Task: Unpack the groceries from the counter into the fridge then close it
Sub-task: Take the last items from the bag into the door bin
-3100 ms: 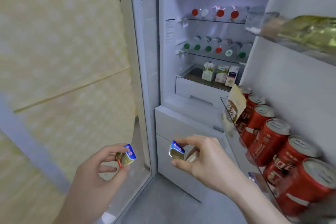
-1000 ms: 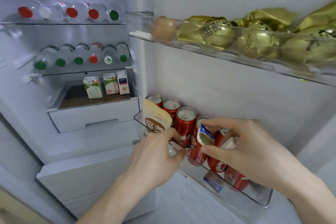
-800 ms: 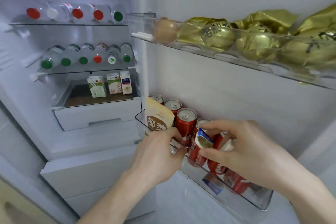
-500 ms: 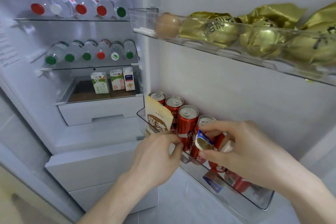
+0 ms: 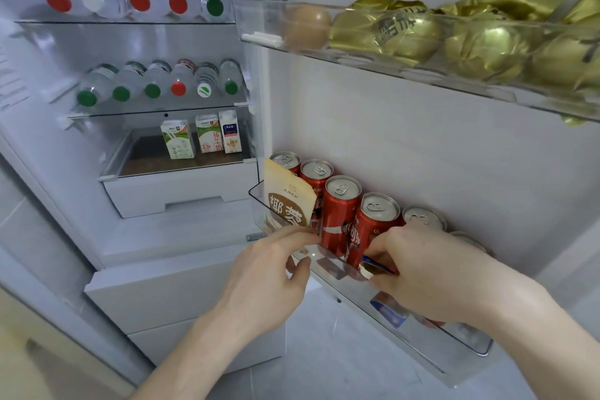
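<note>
Our right hand (image 5: 431, 273) has fingers curled round a small blue-and-white packet (image 5: 376, 265), pinching it low in the lower door bin (image 5: 422, 325), just in front of the red cans (image 5: 341, 214). Our left hand (image 5: 272, 273) is at the bin's near end w/ fingers bent over the clear rim; whether they pinch anything we can't tell, since the tips are hidden. A tan pouch w/ brown label (image 5: 287, 201) stands tilted at the bin's left end, touching the cans, which run in a row along the door. Above, the upper door bin (image 5: 259, 19) holds a brown egg (image 5: 306, 26) & gold foil packs (image 5: 389, 32). Inside the fridge: water bottles (image 5: 130, 3) lie on the top two shelves, caps toward us, & three small milk cartons (image 5: 204, 138) stand upright on the drawer lid below.
</note>
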### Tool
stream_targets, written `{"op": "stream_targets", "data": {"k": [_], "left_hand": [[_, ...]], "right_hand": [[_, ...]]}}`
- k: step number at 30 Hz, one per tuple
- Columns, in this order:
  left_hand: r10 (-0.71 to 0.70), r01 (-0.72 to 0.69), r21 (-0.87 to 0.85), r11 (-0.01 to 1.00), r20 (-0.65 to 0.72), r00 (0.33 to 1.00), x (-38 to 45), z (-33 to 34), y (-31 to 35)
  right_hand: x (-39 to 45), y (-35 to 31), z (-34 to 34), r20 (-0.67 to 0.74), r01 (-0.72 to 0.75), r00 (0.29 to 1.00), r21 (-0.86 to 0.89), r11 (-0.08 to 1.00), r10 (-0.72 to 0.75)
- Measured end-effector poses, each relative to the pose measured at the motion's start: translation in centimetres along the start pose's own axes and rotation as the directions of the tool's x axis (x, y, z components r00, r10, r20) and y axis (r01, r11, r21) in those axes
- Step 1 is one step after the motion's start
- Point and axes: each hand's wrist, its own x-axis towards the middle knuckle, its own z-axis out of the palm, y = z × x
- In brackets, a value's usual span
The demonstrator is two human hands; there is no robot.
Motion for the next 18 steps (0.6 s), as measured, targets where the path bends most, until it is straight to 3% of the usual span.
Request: {"op": "stream_targets", "data": {"k": [18], "left_hand": [[0.127,-0.117,-0.089,0.989,0.119,0.985,0.4,-0.9,-2.0]], "right_hand": [[0.8,-0.9,1.3,0.046,-0.09,0.996,0.19,0.978,0.083]]}}
